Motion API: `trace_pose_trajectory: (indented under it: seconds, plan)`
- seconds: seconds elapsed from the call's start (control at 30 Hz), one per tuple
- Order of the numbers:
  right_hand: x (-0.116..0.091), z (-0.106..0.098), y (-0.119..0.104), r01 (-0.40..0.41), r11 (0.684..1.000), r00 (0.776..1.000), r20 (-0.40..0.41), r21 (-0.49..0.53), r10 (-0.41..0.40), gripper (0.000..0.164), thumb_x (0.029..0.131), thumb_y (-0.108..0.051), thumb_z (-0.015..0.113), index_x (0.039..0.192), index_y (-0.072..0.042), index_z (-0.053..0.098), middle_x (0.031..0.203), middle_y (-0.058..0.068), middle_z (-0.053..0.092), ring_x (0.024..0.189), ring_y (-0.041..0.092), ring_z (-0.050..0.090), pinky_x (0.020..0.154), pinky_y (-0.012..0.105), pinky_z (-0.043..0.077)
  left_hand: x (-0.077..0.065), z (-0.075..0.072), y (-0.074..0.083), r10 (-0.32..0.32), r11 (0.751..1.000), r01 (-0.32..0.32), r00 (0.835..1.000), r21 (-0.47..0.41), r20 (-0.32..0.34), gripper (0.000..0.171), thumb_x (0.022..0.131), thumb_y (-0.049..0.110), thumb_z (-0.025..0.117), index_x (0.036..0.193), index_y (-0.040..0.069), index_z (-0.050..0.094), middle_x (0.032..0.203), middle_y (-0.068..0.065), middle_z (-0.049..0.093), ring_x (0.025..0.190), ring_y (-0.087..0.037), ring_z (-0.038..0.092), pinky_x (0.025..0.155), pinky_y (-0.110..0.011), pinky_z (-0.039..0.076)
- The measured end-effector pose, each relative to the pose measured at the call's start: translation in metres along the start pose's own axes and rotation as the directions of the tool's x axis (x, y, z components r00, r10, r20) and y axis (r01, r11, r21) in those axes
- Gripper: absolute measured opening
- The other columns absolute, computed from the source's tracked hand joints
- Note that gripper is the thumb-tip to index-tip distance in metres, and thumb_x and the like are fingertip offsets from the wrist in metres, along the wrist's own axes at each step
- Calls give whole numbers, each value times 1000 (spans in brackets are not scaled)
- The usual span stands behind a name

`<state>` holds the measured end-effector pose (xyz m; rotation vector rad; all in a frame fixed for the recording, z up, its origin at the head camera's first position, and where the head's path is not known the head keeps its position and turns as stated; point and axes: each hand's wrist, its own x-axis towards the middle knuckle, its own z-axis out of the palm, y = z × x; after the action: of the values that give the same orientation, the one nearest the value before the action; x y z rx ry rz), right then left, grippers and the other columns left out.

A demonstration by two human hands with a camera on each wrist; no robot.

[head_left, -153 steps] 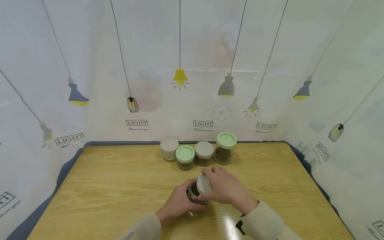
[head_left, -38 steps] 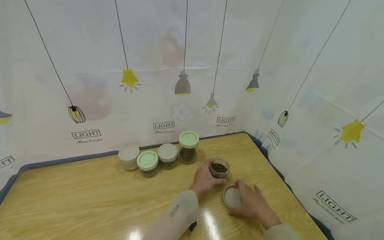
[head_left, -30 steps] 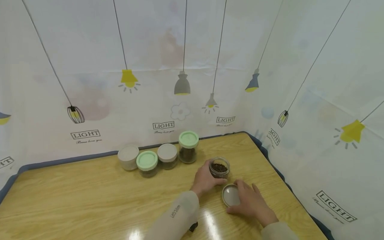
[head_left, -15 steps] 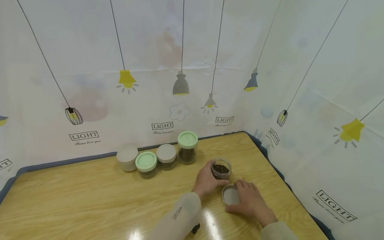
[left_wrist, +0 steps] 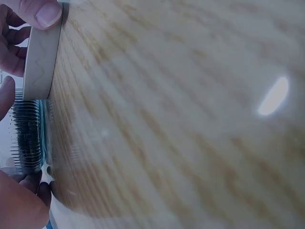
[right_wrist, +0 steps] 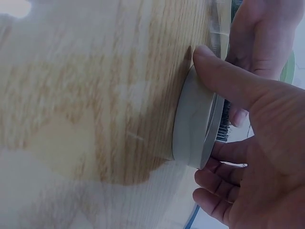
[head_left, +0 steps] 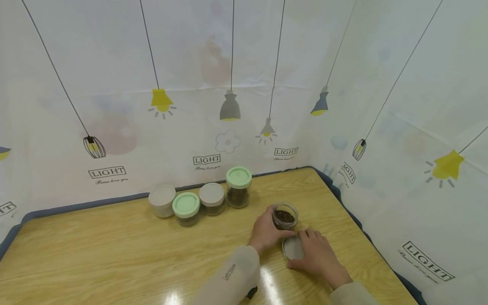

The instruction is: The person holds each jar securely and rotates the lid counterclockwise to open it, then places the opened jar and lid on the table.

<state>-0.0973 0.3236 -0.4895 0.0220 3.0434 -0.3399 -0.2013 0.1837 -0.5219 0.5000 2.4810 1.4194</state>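
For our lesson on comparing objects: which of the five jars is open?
The jar in the left hand: its top is uncovered, showing dark contents, while the other four jars, grouped at the back, all wear lids.

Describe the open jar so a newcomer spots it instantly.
On the yellowish wooden table, right of a row of four green- and beige-lidded jars, a bare left hand grips a round, clear glass jar. Only this one has no lid on, so its dark brown granules show from above.

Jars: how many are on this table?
5. At the back, from left: pale jar, short green-lidded jar, pale-lidded jar, tall green-lidded jar; nearer, the open jar in the left hand.
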Motion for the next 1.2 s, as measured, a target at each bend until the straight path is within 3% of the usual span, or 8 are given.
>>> trace_pose_trajectory:
  seconds: [0.27, 0.53, 0.93, 1.2]
  plan:
    - [-2, -4, -2, -3, 1000, 1000, 3, -18, 3, 95, 63, -59, 83, 129, 3, 53, 118, 20, 56, 110, 38, 55, 94, 57, 45, 1, 2, 0, -1, 999, 1, 1000, 36, 6, 96, 69, 41, 87, 148, 19, 36, 140, -9, 56, 129, -29, 52, 106, -47, 43]
    - [1, 0, -2, -24, 1000, 1000, -5, 3, 24, 92, 66, -58, 82, 130, 2, 53, 120, 20, 57, 112, 38, 54, 95, 56, 45, 5, 2, -4, -7, 993, 10, 1000, 118, -28, 95, 67, 49, 86, 147, 23, 40, 138, -6, 55, 130, -30, 46, 112, -51, 30]
    - [3, -2, -7, -43, 999, 999, 15, -4, 43, 95, 66, -58, 81, 131, 5, 51, 121, 23, 56, 114, 40, 53, 95, 57, 45, 3, -2, 1, -25, 995, 29, 999, 94, -37, 106, 69, 47, 86, 152, 16, 28, 141, -16, 50, 130, -37, 47, 105, -53, 41]
    - [5, 2, -3, -42, 999, 999, 17, -4, 42, 97, 67, -60, 80, 133, 5, 49, 124, 23, 55, 116, 41, 52, 95, 59, 44, 1, -4, 0, -38, 998, 38, 999, 56, -3, 111, 70, 44, 86, 155, 13, 22, 147, -15, 45, 135, -36, 44, 110, -52, 38]
